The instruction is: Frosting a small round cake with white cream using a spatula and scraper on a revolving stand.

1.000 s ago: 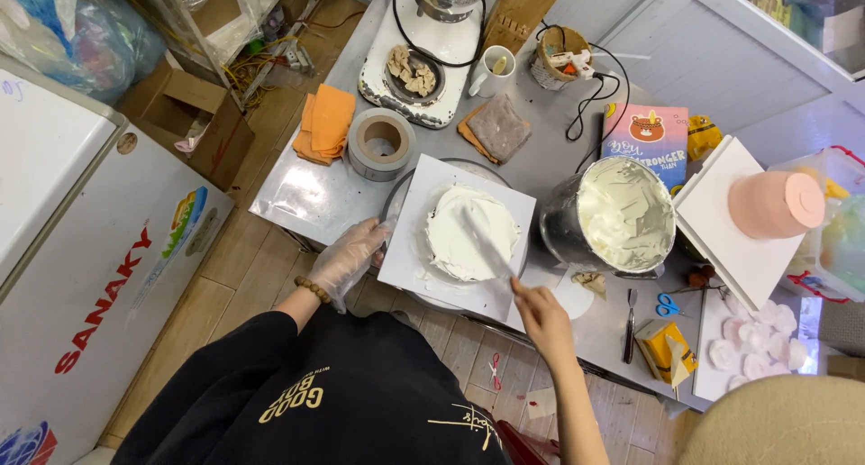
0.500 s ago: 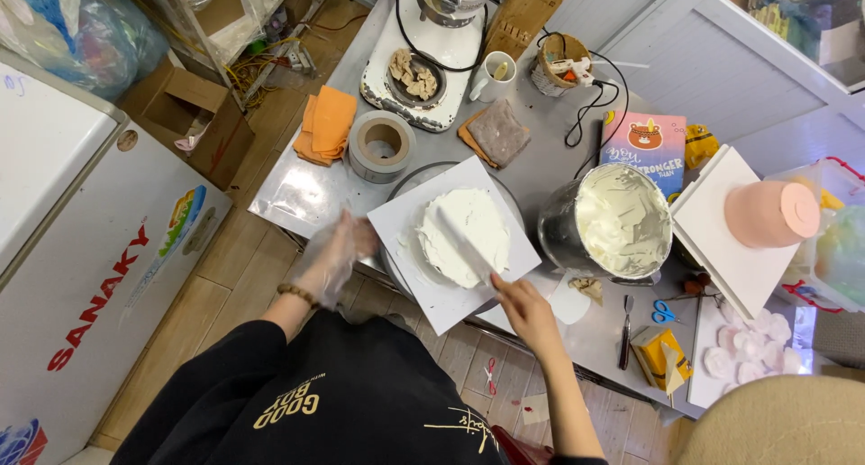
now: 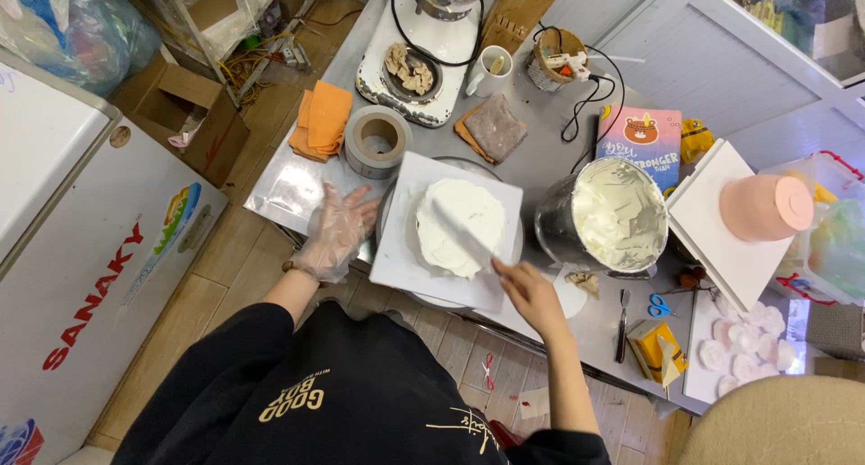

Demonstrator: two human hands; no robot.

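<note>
Left hand [image 3: 338, 231]: clear plastic glove on, fingers spread wide and flat, holding nothing. It sits at the 9 o'clock edge of the white square board [image 3: 396, 249], fingertips touching or just short of that edge (can't tell which).

Right hand [image 3: 527, 294]: bare, fingers closed around the handle of a long spatula [image 3: 459, 235]. Blade runs up toward 10 o'clock and lies across the top of the white frosted cake [image 3: 464, 217], in contact with the cream.

Cake sits roughly centred on the board. The board rests on a round turntable [image 3: 518, 240], only its rim showing, at the near edge of the steel surface [image 3: 288, 181].

Around it:
- 3 o'clock of the cake: metal mixing bowl [image 3: 604, 217] with white cream, just beside the board.
- 10 o'clock: roll of tape [image 3: 378, 141], near the board corner; orange cloths [image 3: 323, 118] further out the same way.
- 12 o'clock: white stand mixer [image 3: 419, 59], a white mug [image 3: 491, 68] and a grey folded cloth [image 3: 494, 127].
- Far 3 o'clock: pink cake [image 3: 766, 205] on a second white board [image 3: 712, 240], well apart.
- 4 o'clock: blue-handled scissors [image 3: 658, 307] and a yellow box [image 3: 653, 348] (both near the surface's front edge).
</note>
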